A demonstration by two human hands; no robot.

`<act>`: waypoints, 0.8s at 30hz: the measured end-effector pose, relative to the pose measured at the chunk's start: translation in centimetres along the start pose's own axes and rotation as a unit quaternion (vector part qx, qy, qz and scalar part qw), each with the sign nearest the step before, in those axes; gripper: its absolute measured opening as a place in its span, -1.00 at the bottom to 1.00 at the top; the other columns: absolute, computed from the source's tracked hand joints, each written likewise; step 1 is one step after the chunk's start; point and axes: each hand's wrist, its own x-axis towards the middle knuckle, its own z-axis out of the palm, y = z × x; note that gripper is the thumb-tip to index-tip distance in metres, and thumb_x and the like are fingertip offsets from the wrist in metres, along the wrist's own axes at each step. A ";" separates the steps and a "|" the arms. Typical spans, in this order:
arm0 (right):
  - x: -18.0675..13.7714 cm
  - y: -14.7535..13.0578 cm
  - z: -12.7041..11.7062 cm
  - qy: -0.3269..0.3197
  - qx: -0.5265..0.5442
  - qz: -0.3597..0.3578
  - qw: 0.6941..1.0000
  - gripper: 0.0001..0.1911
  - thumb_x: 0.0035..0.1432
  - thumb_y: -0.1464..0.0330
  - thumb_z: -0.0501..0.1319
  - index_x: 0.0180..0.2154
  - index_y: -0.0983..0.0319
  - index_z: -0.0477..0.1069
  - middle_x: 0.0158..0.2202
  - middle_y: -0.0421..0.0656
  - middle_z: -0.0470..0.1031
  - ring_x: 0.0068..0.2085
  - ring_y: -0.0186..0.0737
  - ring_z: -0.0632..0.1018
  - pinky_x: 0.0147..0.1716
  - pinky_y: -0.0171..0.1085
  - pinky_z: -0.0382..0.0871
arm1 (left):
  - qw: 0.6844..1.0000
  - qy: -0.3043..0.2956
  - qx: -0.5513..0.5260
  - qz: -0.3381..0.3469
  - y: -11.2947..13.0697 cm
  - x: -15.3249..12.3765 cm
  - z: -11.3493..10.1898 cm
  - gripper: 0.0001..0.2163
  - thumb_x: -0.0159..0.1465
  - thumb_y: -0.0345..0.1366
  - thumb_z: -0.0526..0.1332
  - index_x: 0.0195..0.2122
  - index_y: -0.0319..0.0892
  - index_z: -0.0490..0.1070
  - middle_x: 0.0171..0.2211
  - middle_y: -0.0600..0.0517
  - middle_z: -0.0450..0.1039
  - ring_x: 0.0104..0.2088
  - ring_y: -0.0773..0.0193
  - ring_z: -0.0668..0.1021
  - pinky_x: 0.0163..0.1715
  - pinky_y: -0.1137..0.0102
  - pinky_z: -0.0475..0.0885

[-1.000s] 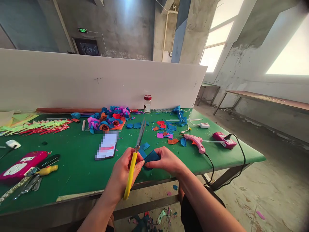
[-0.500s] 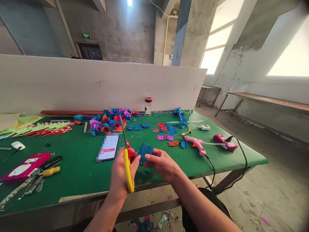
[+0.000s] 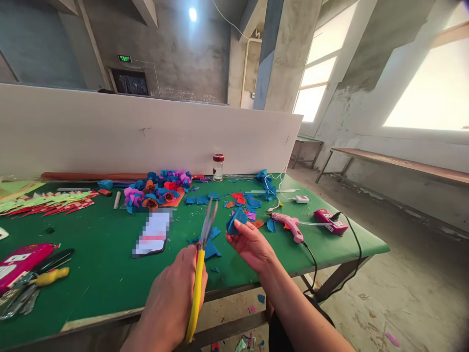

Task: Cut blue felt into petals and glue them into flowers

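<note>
At the near left of the green table [image 3: 98, 274] lies a pink box [image 3: 25, 264], with keys [image 3: 27, 300] and a yellow handle [image 3: 52, 277] just beside it on the right. Farther back on the left, red and green strips [image 3: 51, 203] lie in a spread row. To their right sits a heap of blue, purple, red and brown flowers [image 3: 168, 196], with a phone [image 3: 156, 233] lying nearer.

The left hand [image 3: 179, 293] grasps the yellow-handled scissors [image 3: 200, 283], blades pointing to the far side and leaning slightly right. Blue scraps [image 3: 211, 250] lie on the table between the hands. A red-lidded jar [image 3: 218, 168] stands upright at the far edge, before the white board [image 3: 110, 132].

The right hand [image 3: 252, 242] pinches a blue piece [image 3: 235, 222] above the table, well apart from the left hand and just right of the scissors. On the right lies a pink glue gun [image 3: 289, 225], with a white charger [image 3: 302, 199] behind it. Farthest right, a black cord [image 3: 360, 244] plugs into a second pink box [image 3: 324, 220].
</note>
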 end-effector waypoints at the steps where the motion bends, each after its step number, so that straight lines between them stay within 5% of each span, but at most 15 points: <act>1: 0.0 -0.1 0.0 -0.005 0.006 -0.003 1.000 -0.73 -0.23 0.36 0.52 -0.50 0.25 0.47 -0.49 -0.24 0.59 -0.48 -0.38 0.55 -0.38 -0.36 0.46 | 0.999 -0.016 0.042 0.004 0.1 -0.2 -0.1 -0.86 0.31 -0.32 -0.03 -0.21 -0.11 0.29 -0.33 -0.05 0.51 -0.38 0.14 0.58 -0.41 0.34 0.29; 6: -0.2 0.2 0.3 -0.002 0.023 -0.015 1.000 -0.71 -0.26 0.36 0.54 -0.48 0.24 0.48 -0.48 -0.24 0.60 -0.50 -0.38 0.56 -0.41 -0.37 0.48 | 0.985 -0.085 0.153 0.011 0.9 -0.3 -0.2 -0.71 0.26 -0.47 -0.04 -0.02 -0.22 0.30 -0.29 -0.16 0.55 -0.21 -0.06 0.59 -0.26 0.19 0.32; 24: -0.2 0.7 0.6 0.036 0.016 -0.072 0.997 -0.75 -0.20 0.38 0.50 -0.43 0.23 0.49 -0.42 -0.24 0.62 -0.44 -0.35 0.58 -0.37 -0.35 0.49 | 0.984 -0.089 0.154 -0.003 2.5 -0.2 -0.3 -0.71 0.24 -0.55 -0.04 -0.06 -0.26 0.32 -0.29 -0.19 0.56 -0.15 -0.11 0.60 -0.20 0.11 0.39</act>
